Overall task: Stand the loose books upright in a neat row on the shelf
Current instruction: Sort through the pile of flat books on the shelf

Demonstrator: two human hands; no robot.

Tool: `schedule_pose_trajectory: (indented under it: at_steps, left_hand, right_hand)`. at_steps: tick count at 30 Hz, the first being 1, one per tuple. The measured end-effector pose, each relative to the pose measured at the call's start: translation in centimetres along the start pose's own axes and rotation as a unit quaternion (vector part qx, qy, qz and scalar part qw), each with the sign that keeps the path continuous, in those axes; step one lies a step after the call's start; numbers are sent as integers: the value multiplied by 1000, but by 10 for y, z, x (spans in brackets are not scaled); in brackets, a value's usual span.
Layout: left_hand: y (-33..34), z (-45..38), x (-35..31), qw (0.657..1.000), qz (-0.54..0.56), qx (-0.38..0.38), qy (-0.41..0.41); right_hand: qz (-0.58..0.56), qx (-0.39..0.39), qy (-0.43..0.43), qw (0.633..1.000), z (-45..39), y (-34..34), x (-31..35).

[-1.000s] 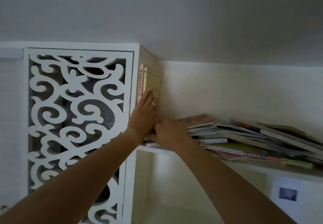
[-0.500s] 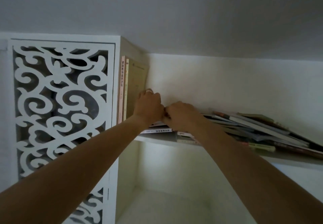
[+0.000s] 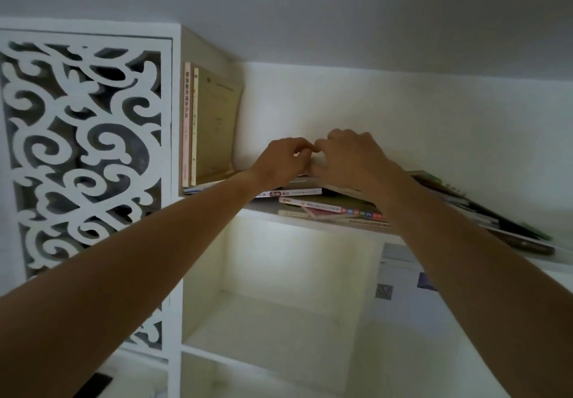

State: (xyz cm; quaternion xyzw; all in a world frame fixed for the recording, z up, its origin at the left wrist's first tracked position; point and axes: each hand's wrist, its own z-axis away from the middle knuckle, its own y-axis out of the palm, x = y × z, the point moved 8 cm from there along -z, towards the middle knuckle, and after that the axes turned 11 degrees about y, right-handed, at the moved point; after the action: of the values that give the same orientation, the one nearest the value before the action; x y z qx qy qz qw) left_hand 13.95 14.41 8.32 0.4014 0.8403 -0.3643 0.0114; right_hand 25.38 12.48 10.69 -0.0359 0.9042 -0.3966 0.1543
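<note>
Both hands are reaching up to the high shelf (image 3: 263,207). The left hand (image 3: 280,162) and the right hand (image 3: 347,158) are touching each other at the fingertips, fingers curled together on the top of the pile of loose books (image 3: 325,203). I cannot tell which book they are pinching. The pile is lying flat just under both grips and spreading off to the right. Left of the grips, three upright books (image 3: 214,124) are standing against the carved white panel (image 3: 83,149).
</note>
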Motion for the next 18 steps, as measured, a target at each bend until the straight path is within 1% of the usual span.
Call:
schedule_pose_trajectory:
  at_steps: [2, 4, 7, 8, 9, 10, 11, 13, 14, 16, 18]
  left_hand:
    - [14, -6, -16, 1000, 4, 22, 11]
    - [29, -12, -28, 998, -1, 58, 9]
    - [41, -24, -42, 996, 35, 88, -2]
    - [43, -29, -46, 994, 60, 92, -4]
    - [45, -34, -51, 992, 83, 98, -5]
    - [48, -39, -57, 989, 99, 107, -3]
    - [52, -44, -62, 987, 105, 119, 1]
    - [62, -53, -71, 985, 95, 141, 9]
    - [68, -58, -75, 985, 78, 153, 13]
    - [79, -64, -78, 983, 40, 181, 6]
    - [89, -67, -82, 979, 38, 202, -3]
  right_hand:
    - [16, 66, 35, 997, 3, 5, -22]
    - [-13, 121, 68, 990, 7, 11, -43]
    - [-144, 203, 93, 964, 17, 20, -67]
    - [-207, 228, 86, 947, 22, 21, -71]
    - [-273, 237, 75, 929, 27, 22, -74]
    - [-330, 221, 65, 916, 29, 20, -79]
    - [-369, 185, 65, 909, 30, 17, -88]
    - [-408, 114, 69, 903, 31, 11, -107]
    - [-413, 96, 72, 903, 32, 10, -114]
    - [-385, 92, 81, 915, 32, 8, -127]
    - [-360, 108, 91, 922, 34, 5, -138]
